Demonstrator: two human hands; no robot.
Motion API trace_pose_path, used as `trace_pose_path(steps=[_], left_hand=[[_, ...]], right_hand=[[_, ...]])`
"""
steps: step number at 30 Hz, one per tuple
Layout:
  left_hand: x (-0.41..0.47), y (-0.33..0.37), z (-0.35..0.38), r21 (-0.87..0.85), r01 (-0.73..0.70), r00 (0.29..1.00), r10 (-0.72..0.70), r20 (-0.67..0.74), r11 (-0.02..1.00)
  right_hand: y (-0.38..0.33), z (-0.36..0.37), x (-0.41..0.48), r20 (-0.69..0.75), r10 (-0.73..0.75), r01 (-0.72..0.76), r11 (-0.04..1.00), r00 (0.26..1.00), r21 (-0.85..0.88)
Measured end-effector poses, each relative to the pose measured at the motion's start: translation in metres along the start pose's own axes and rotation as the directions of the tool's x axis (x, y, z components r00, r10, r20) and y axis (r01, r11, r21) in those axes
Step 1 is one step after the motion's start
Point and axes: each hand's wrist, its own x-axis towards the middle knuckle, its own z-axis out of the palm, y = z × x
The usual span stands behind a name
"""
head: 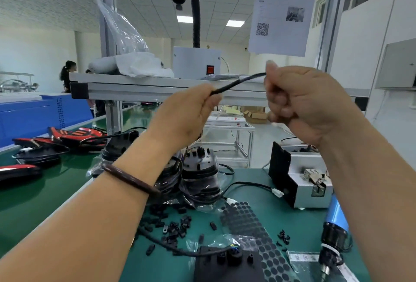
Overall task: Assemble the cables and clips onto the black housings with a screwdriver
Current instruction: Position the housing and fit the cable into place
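Both hands are raised above the green worktop (258,196). The left hand (186,115) and right hand (301,101) each pinch one end of a thin black cable (238,82), grips clenched, stretching it between them.

White walls (33,52), tiled ceiling (67,0) w/ lit panels (184,19), alu-frame shelf (157,89), green floor (270,133).
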Motion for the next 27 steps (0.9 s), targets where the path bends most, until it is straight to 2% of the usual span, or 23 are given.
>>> trace_pose_path(steps=[2, 4, 6, 7, 9, 10, 12, 16, 19, 21, 23, 25, 27], left_hand=[[-0.010, -0.024, -0.001, 0.074, 0.164, 0.986, -0.164, -0.007, 0.984], [-0.025, -0.050, -0.001, 0.061, 0.361, 0.932, -0.357, -0.071, 0.931], [-0.042, -0.071, 0.004, 0.059, 0.538, 0.842, -0.533, -0.085, 0.841], [-0.051, -0.080, 0.008, 0.096, 0.595, 0.804, -0.592, -0.056, 0.798], [-0.072, -0.093, 0.016, 0.171, 0.657, 0.743, -0.669, 0.018, 0.734], [-0.082, -0.097, 0.020, 0.183, 0.673, 0.722, -0.690, 0.047, 0.717], [-0.099, -0.101, 0.024, 0.172, 0.691, 0.697, -0.710, 0.100, 0.702], [-0.115, -0.106, 0.030, 0.166, 0.681, 0.694, -0.701, 0.162, 0.713], [-0.123, -0.109, 0.034, 0.118, 0.669, 0.709, -0.678, 0.193, 0.734], [-0.126, -0.107, 0.036, -0.033, 0.719, 0.679, -0.693, 0.244, 0.694], [-0.126, -0.102, 0.037, -0.299, 0.797, 0.600, -0.749, 0.282, 0.525], [-0.123, -0.103, 0.031, -0.584, 0.779, 0.493, -0.797, 0.349, 0.226], [-0.120, -0.108, 0.018, -0.747, 0.658, 0.429, -0.770, 0.473, -0.092]], right_hand=[[0.011, -0.007, -0.006, 0.038, 0.070, -0.076, 0.983, 0.997, 0.165], [0.039, -0.013, -0.017, -0.047, 0.184, -0.174, 0.969, 0.982, 0.173], [0.078, -0.010, -0.043, -0.122, 0.297, -0.300, 0.954, 0.947, 0.001], [0.099, -0.007, -0.059, -0.084, 0.321, -0.332, 0.920, 0.943, -0.207], [0.137, -0.002, -0.090, 0.092, 0.361, -0.225, 0.741, 0.928, -0.633], [0.151, 0.002, -0.102, 0.173, 0.388, -0.150, 0.673, 0.905, -0.724], [0.162, 0.007, -0.115, 0.281, 0.397, -0.054, 0.653, 0.874, -0.756], [0.156, 0.010, -0.119, 0.404, 0.406, 0.001, 0.705, 0.819, -0.710], [0.163, 0.017, -0.125, 0.417, 0.327, 0.133, 0.631, 0.848, -0.764], [0.168, 0.024, -0.128, 0.405, 0.233, 0.204, 0.587, 0.884, -0.783], [0.172, 0.028, -0.128, 0.433, 0.137, 0.300, 0.539, 0.891, -0.787], [0.175, 0.028, -0.129, 0.438, 0.074, 0.339, 0.524, 0.896, -0.782], [0.177, 0.029, -0.131, 0.355, 0.058, 0.259, 0.576, 0.933, -0.775]])
